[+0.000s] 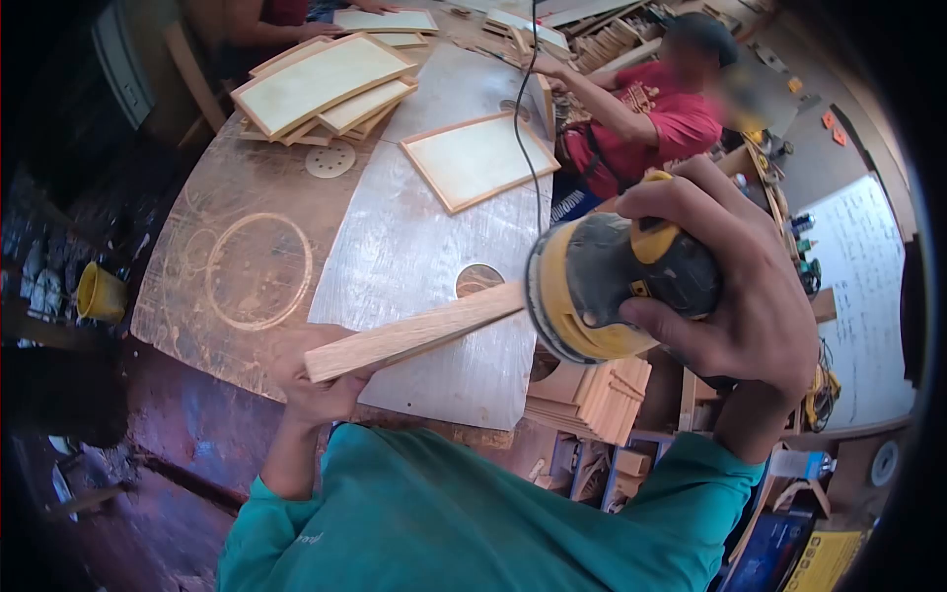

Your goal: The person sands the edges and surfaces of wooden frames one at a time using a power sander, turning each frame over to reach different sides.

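Observation:
My right hand (755, 281) is wrapped around the top of a yellow and black orbital sander (592, 286). The sander is tilted on its side, its round pad against or very close to the far end of a light wooden piece (424, 328). That piece is seen edge-on, so whether it is a bar or a framed panel is hard to say. Its near end is gripped in my left hand (321, 380), whose fingers are partly hidden beneath it. A black cord (523, 148) runs across the table behind the sander.
The worktable (360, 237) carries a stack of framed panels (326, 84), a single framed panel (480, 163) and a perforated sanding disc (329, 161). A person in a red shirt (641, 123) works across from me; another person's arm (266, 30) shows at top left. Stacked wood (592, 400) lies below the sander.

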Demonstrator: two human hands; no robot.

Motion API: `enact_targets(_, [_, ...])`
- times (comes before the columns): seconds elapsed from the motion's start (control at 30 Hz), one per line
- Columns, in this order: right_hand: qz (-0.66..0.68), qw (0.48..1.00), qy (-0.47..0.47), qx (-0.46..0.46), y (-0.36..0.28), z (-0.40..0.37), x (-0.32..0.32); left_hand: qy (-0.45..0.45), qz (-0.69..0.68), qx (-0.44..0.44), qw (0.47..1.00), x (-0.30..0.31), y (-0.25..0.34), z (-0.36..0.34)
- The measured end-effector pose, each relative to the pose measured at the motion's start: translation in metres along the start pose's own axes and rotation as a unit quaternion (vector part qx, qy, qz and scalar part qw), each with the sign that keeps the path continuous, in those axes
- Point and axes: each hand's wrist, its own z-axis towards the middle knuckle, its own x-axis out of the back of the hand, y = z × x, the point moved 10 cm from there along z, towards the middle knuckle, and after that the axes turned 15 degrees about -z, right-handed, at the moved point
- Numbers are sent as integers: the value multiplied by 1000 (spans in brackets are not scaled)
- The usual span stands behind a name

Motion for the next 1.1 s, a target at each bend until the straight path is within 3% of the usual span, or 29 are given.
enact_targets(0.13, [-28,999,-28,-33,13,-10,-4,18,0,15,1000,7,-2,-3])
enact_targets(0.2, [-55,989,-100,-92,36,-22,-15,127,-31,77,988,28,-19,-17])
enact_targets(0.33, [-65,985,-129,-99,62,-46,-32,55,-12,53,997,20,-14,-17])
enact_targets(0.43, [-71,988,-82,-114,62,-53,-7,111,-34,87,989,27,-23,-26])
enact_targets(0.5, [-54,988,-67,-131,62,-48,4,76,-3,74,994,25,-18,-22])
enact_targets(0.57, [-62,998,13,-14,38,-33,22,43,26,59,997,21,-12,-20])
enact_targets(0.67, [-3,1000,13,27,26,-9,15,58,1,66,996,22,-17,-31])
enact_targets(0.7, [-3,999,1,40,17,-2,10,61,39,14,997,27,-16,-40])
enact_targets(0.73, [-17,999,-12,36,12,2,2,65,78,-38,994,24,-10,-42])
enact_targets(0.77, [-29,999,-24,37,10,6,-6,68,70,-37,995,22,-10,-42])
enact_targets(0.87, [-13,998,-13,60,7,15,-8,-50,107,-57,991,-7,18,-23])
enact_targets(0.9, [-1,997,-15,72,4,16,-8,-49,108,-55,991,-12,16,-24])
enact_targets(0.97, [-12,997,-32,68,-5,19,-4,94,45,-69,992,4,13,-28])
enact_targets(1.1, [-12,998,-46,49,-9,24,-8,-3,86,-33,996,-6,17,-9])
